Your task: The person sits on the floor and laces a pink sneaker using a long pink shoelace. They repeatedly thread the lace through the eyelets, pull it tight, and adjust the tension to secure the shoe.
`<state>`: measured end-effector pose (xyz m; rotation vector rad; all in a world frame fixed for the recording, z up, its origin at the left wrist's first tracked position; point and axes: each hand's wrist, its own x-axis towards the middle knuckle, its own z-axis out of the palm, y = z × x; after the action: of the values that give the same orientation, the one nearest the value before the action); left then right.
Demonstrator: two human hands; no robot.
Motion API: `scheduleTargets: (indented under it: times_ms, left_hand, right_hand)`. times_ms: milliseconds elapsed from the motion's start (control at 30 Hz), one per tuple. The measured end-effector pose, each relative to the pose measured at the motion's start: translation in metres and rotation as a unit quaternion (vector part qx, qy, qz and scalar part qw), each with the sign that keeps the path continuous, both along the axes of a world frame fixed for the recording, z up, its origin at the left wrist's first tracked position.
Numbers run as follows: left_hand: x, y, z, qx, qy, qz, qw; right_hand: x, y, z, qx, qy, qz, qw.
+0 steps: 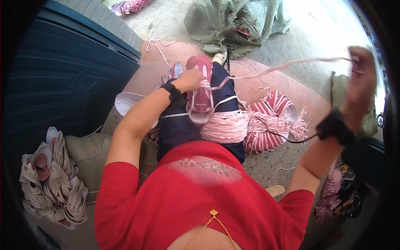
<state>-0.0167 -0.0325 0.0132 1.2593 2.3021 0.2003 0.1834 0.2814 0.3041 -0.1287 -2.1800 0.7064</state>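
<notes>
A pink shoe upper (200, 100) lies over my thighs, its front end pointing away from me. My left hand (191, 80) is closed on it at the lacing. From there a pale pink shoelace (271, 71) runs out to the right. My right hand (361, 79), raised far out at the right and blurred, grips the lace's other end. A thin dark piece shows at its fingertips, too small to name. On my right thigh rests a bundle of pale pink laces (223, 127).
Striped pink bundled uppers (271, 123) lie right of my legs. Stacked shoe uppers (54, 179) sit at the left beside a tan sack (87, 156). A green sack (237, 25) stands beyond my feet. A dark blue door (62, 75) borders the left; more pink laces (331, 187) hang lower right.
</notes>
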Motion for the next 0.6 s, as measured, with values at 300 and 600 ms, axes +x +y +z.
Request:
scheduleTargets:
  times_ms: [300,600]
  left_hand:
    - [-0.017,-0.022,0.013,0.039,-0.362,0.203,0.909]
    - [-0.023,-0.057,0.023,0.113,-0.48,0.386,0.779]
  right_hand:
    - [-0.065,-0.221,-0.284,-0.099,-0.427,0.165,0.884]
    - [-0.089,-0.246,-0.308,0.08,-0.424,0.119,0.894]
